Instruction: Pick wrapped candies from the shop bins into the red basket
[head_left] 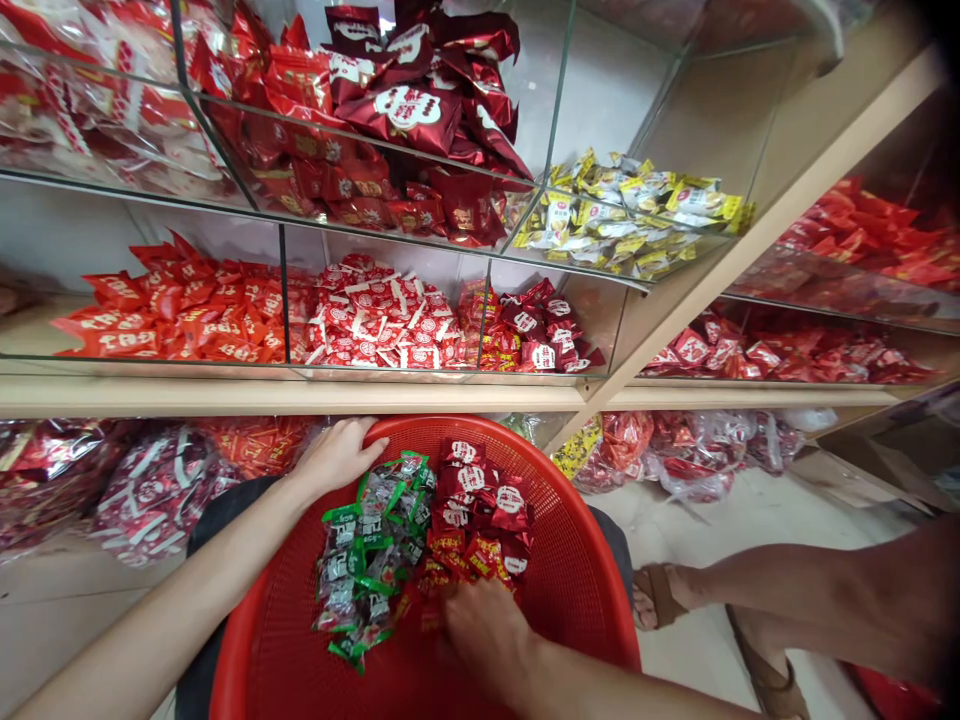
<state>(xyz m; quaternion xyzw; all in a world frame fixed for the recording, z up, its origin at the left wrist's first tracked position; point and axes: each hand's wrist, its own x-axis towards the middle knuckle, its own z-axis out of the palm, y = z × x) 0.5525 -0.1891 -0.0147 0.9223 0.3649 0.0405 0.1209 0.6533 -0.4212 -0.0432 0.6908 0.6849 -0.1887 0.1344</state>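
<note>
A round red plastic basket [581, 600] with perforated walls sits low in front of me. My left hand [341, 458] grips its far left rim, thumb on the inner side. Inside lie green-edged clear candy packets [367, 560] on the left and dark red packets with white labels [480, 490] at the back right. Nearer me are smaller red packets with yellow print [457, 555]. My right hand [487, 625] reaches down into the basket, by these red and yellow packets. It is blurred and its fingertips are hidden, so I cannot see what it holds.
Glass-divided shelves [375, 395] stand ahead, filled with wrapped sweets, among them yellow and white packets [637, 210]. Bulging clear bags of sweets [165, 495] sit on the floor beneath. At the right, another person's sandalled foot [664, 595] is close to the basket.
</note>
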